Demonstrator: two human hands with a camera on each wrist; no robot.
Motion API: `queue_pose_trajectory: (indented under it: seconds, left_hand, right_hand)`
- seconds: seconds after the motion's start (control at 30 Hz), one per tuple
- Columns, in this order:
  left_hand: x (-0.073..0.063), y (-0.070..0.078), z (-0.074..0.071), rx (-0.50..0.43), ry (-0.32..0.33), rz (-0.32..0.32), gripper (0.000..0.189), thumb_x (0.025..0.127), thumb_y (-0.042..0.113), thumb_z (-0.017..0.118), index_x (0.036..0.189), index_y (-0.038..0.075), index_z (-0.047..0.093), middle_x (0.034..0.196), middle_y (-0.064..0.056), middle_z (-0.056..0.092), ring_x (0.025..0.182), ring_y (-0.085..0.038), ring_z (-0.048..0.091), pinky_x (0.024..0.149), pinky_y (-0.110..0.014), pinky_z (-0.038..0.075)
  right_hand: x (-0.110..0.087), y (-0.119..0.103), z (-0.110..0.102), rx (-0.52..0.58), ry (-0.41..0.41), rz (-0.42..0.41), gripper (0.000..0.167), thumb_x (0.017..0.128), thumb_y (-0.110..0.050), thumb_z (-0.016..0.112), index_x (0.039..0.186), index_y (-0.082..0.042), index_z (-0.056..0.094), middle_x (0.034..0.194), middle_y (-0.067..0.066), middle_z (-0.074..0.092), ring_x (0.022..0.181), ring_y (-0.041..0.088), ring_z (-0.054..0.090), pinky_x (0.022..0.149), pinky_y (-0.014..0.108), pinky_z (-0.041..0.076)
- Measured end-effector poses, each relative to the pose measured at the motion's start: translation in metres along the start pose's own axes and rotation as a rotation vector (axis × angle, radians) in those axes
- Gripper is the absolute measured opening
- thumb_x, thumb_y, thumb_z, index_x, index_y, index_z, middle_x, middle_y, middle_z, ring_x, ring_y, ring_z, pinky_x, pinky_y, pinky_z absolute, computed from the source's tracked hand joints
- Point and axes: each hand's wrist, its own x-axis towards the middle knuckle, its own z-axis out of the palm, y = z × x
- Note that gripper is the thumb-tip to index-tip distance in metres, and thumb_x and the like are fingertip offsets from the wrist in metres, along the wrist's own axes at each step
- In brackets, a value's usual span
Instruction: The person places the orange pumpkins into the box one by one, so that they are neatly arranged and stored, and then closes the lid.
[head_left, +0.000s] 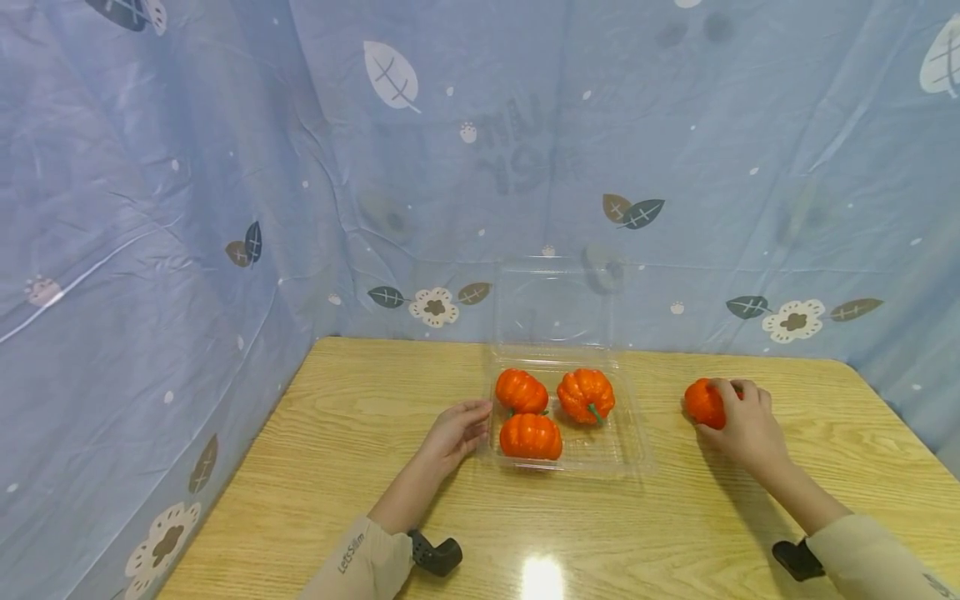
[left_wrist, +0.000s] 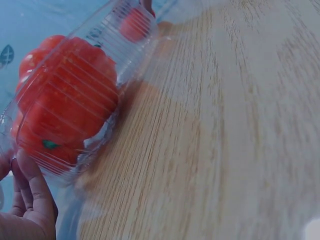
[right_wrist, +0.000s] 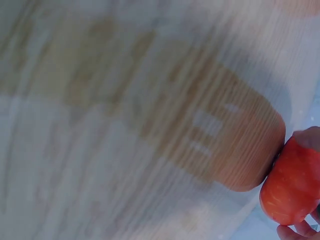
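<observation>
Toward the right of the table, my right hand (head_left: 746, 425) grips a small orange toy pumpkin (head_left: 703, 403), fingers over its top and side. The right wrist view shows this pumpkin (right_wrist: 290, 185) at the table surface, partly covered by fingers. My left hand (head_left: 456, 435) pinches the left rim of a clear plastic clamshell box (head_left: 600, 450), whose lid (head_left: 555, 308) stands raised at the back. Inside the box sit three more pumpkins: one at back left (head_left: 521, 391), one at front left (head_left: 531, 437), and one with a green stem (head_left: 586, 396) on the right.
The wooden table (head_left: 360, 400) runs back to a blue patterned curtain (head_left: 450, 167), which also hangs along the left side. Between the box and my right hand lies bare wood. A black strap piece (head_left: 437, 557) sticks out at my left sleeve.
</observation>
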Motion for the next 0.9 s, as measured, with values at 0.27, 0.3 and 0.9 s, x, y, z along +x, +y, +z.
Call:
queue_pose_trajectory:
  seconds: [0.27, 0.3, 0.9]
  left_hand:
    - [0.0005, -0.0002, -0.0003, 0.006, 0.008, -0.002, 0.015, 0.088, 0.012, 0.061, 0.101, 0.004, 0.058, 0.079, 0.003, 0.059, 0.068, -0.008, 0.056, 0.064, -0.02, 0.051]
    - [0.0008, -0.0002, -0.0003, 0.006, 0.009, -0.002, 0.015, 0.088, 0.012, 0.061, 0.101, 0.004, 0.058, 0.079, 0.003, 0.059, 0.068, -0.008, 0.055, 0.064, -0.02, 0.051]
    - [0.0015, -0.0009, -0.0003, -0.013, 0.009, -0.007, 0.01, 0.088, 0.011, 0.062, 0.096, 0.006, 0.059, 0.076, 0.004, 0.059, 0.065, -0.007, 0.056, 0.061, -0.019, 0.051]
  right_hand:
    - [-0.0006, 0.0011, 0.0, 0.001, 0.014, 0.024, 0.06, 0.068, -0.014, 0.077, 0.117, -0.001, 0.046, 0.113, 0.033, 0.038, 0.099, 0.051, 0.036, 0.062, 0.068, 0.042]
    - [-0.0004, 0.0013, 0.0003, 0.0, 0.014, 0.028, 0.06, 0.068, -0.014, 0.077, 0.117, -0.002, 0.046, 0.113, 0.032, 0.038, 0.099, 0.051, 0.036, 0.061, 0.067, 0.042]
    - [0.0059, 0.0059, 0.0018, 0.01, 0.024, 0.028, 0.064, 0.066, -0.016, 0.08, 0.118, -0.001, 0.045, 0.113, 0.034, 0.037, 0.098, 0.052, 0.034, 0.064, 0.066, 0.041]
